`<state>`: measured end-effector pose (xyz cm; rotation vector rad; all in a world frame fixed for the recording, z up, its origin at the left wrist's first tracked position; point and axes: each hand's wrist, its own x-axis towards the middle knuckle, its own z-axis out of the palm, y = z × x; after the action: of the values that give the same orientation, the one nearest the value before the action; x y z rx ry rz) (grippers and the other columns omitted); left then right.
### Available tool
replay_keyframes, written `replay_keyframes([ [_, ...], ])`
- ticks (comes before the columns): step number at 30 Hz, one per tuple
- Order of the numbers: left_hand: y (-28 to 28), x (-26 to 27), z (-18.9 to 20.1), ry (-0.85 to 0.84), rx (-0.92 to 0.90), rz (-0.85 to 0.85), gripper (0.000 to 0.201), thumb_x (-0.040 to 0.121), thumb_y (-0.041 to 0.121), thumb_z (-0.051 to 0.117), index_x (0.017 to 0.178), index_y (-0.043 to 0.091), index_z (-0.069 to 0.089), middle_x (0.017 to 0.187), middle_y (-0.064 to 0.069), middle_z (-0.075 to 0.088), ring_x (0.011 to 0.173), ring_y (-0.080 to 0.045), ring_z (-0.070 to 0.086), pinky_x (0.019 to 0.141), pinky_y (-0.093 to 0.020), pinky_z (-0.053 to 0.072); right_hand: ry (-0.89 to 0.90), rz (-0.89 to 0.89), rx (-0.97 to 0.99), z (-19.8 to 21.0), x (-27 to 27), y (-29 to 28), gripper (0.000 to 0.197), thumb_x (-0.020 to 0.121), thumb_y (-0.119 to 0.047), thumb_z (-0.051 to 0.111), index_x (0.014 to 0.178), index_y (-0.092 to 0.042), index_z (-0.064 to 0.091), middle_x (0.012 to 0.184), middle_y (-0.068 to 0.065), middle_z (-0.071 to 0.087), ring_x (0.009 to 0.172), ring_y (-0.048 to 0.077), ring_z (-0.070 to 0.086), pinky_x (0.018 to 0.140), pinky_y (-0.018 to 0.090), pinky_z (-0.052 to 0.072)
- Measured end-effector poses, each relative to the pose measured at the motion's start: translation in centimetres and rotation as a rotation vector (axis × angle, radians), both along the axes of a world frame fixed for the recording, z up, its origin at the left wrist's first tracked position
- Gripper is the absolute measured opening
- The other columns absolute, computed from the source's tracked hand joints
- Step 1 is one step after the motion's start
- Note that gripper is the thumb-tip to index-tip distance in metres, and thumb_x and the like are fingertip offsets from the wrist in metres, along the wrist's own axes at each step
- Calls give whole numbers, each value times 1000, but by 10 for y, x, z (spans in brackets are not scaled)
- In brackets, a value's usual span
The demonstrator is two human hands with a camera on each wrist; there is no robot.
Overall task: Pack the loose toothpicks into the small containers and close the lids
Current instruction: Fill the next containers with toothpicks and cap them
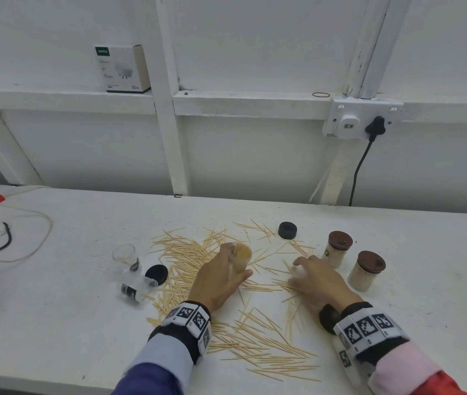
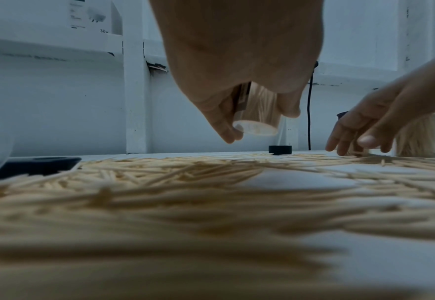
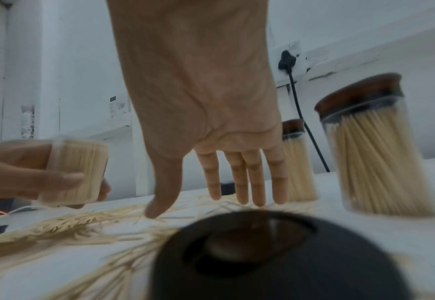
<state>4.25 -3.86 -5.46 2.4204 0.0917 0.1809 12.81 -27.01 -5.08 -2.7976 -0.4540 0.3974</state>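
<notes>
A plain utility workspace or workshop is showing here: a white bench (image 1: 84,323) is standing against white-painted panel walls with framing battens (image 1: 167,95). At two o'clock a wall socket (image 1: 360,121) is carrying a black plug; at eleven o'clock a charger box (image 1: 122,68) is sitting on the ledge; cables (image 1: 13,238) are trailing at nine o'clock.

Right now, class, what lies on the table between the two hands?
Loose toothpicks lie scattered between the left hand, which grips a filled jar, and the right hand. The head view shows it.
</notes>
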Motion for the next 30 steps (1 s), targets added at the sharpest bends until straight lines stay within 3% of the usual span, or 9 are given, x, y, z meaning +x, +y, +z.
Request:
replay_keyframes([
  [3,2,2,-4,30,37,-4,69,88,53,61,140,21,30,132,-1,57,111,-22,60,91,-37,49,47,23,-66,7,0,-7,84,75,-57,73,144,-28,35,140,-1,41,127,20,42,96,34,42],
  [5,2,3,-6,36,61,-12,67,87,53,61,139,22,31,127,-1,60,106,-22,61,88,-37,50,105,50,-118,8,-3,-9,90,68,-55,79,142,-28,36,137,-1,42,123,20,43,96,33,42],
  [9,1,3,-6,34,87,-18,67,88,53,61,138,21,31,121,-2,62,101,-22,63,84,-36,51,107,100,-158,5,-6,-2,76,68,-44,83,133,-21,49,124,0,46,106,16,47,90,28,44],
  [14,1,2,-6,64,124,-33,66,88,54,60,136,20,31,116,-3,64,95,-23,63,81,-38,52,73,201,12,8,-14,7,56,81,-33,76,131,-22,55,119,-2,57,95,10,50,86,26,48],
  [17,0,1,-4,78,127,-35,65,88,52,60,136,19,32,120,-3,62,97,-23,63,84,-38,51,56,193,30,11,-15,6,64,80,-44,73,137,-28,48,121,-8,56,101,9,52,87,28,46],
  [20,0,1,-3,93,138,-36,64,89,52,60,135,18,32,119,-2,63,96,-23,64,84,-40,52,47,187,-183,11,-14,6,73,68,-51,80,128,-21,51,121,-2,52,107,17,51,91,34,47],
  [25,-1,0,-3,111,164,-43,62,89,51,59,135,18,33,108,-1,63,91,-23,62,81,-38,51,5,200,-133,6,-14,8,38,76,-32,79,109,-15,69,108,0,61,94,18,58,80,28,50],
  [30,0,1,-5,111,170,-50,62,89,53,59,134,20,33,100,3,60,86,-22,61,78,-37,51,-93,196,-164,8,-16,16,20,85,-22,61,101,-18,71,100,0,66,85,19,63,76,27,53],
])
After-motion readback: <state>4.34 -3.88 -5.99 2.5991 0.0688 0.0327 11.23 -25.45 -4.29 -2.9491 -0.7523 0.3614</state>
